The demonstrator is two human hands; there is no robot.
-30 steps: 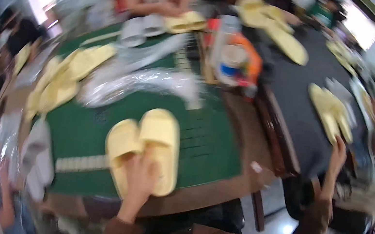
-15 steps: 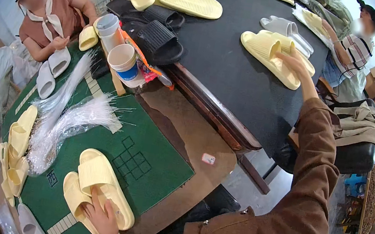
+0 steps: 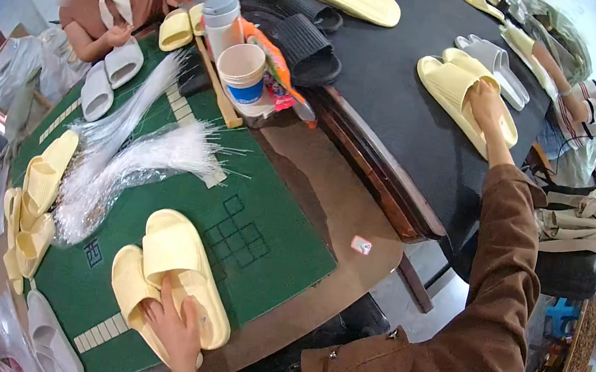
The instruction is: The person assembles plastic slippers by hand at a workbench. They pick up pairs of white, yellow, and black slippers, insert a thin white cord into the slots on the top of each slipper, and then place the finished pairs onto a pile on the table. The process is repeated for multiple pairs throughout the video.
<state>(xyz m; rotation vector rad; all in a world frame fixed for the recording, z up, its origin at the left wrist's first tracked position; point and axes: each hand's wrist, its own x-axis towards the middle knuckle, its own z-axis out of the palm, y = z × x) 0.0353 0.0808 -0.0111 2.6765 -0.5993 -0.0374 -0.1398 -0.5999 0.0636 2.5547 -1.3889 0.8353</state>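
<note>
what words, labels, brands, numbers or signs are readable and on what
Green rectangular mat: one dark character, not copied here.
Small white, red-edged label on the brown tabletop: too small to read.
White paper cups with blue band: any print too small.
Pale yellow open-toed slide by the left hand: insole mark too small.

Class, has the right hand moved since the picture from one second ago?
Yes: the right hand is now farther in over the dark table, away from its near edge.
</note>
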